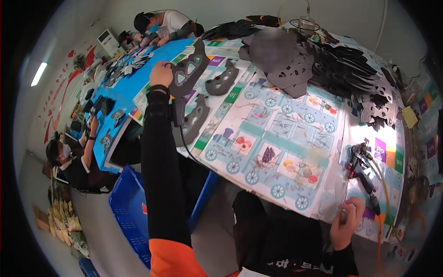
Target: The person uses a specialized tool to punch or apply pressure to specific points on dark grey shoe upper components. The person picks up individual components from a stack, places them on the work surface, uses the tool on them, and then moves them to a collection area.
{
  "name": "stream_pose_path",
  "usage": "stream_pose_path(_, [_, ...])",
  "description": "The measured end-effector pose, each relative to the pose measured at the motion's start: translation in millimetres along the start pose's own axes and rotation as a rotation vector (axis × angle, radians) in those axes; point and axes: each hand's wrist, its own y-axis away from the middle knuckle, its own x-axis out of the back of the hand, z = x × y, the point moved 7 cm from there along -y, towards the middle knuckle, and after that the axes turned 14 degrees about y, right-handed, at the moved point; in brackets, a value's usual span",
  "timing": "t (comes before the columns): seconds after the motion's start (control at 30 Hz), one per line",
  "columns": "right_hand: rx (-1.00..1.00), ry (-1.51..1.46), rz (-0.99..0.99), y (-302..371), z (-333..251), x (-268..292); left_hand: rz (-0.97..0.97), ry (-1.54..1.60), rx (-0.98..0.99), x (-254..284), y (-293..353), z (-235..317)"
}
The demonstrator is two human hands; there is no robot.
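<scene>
My left hand (pixel 161 75) reaches over the far left of the table, fingers closed at the edge of a dark grey shoe upper piece (pixel 190 69) with cut-out openings. Close by lie a smaller curved grey piece (pixel 222 79) and another grey piece (pixel 196 121), partly hidden by my left arm. At the near right edge of the table, my right hand (pixel 348 224) has loosely curled fingers, a gap at the thumb, and no object visible in it. The nearest thing to it is a black spray gun (pixel 362 173) lying on the table with hoses attached.
Dark cut pieces are heaped along the table's far side (pixel 344 69), under a round grey blurred shape (pixel 272 50). A blue crate (pixel 129 210) stands on the floor below my left arm. Co-workers (pixel 74 159) sit at a blue-topped table (pixel 127 81) to the left.
</scene>
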Motion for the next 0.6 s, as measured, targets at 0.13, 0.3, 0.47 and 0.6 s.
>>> stream_pose_path(0.13, [-0.015, -0.005, -0.051, -3, -2, -8, -0.135, -0.198, 0.110, -69, -61, -57])
stream_pose_path(0.3, [-0.020, -0.024, -0.077, -15, 5, -3, -0.187, -0.207, 0.131, -147, -84, -92])
stream_pose_path(0.47, [0.009, -0.014, -0.073, -23, 8, -5, -0.112, -0.261, 0.211, -160, -64, -102])
stream_pose_path(0.6, [0.049, -0.057, -0.028, -22, -8, -5, -0.125, -0.268, 0.046, -85, -58, -46])
